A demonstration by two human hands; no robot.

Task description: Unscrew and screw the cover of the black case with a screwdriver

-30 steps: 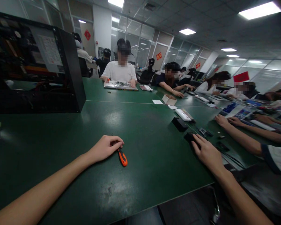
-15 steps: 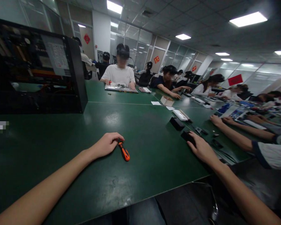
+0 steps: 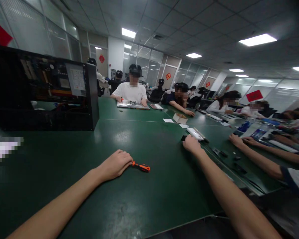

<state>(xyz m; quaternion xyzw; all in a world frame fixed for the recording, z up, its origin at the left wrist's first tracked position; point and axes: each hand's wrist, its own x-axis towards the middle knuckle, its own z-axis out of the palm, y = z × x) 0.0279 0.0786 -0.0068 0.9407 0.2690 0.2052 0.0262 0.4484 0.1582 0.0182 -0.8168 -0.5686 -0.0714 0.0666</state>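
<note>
Resting palm-down on the green bench [image 3: 144, 202], the left hand [image 3: 116, 164] touches the tip end of the orange screwdriver [image 3: 141, 167] with curled fingers, not closed round it. The right hand [image 3: 192, 145] covers a small black object [image 3: 183, 137]; whether it grips cannot be told. Advisable: secure the screwdriver's handle fully before lifting.

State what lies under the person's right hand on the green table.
A small black object shows at the thumb side of the right hand, beside a white device. The hand covers the rest, so its shape cannot be seen.
</note>
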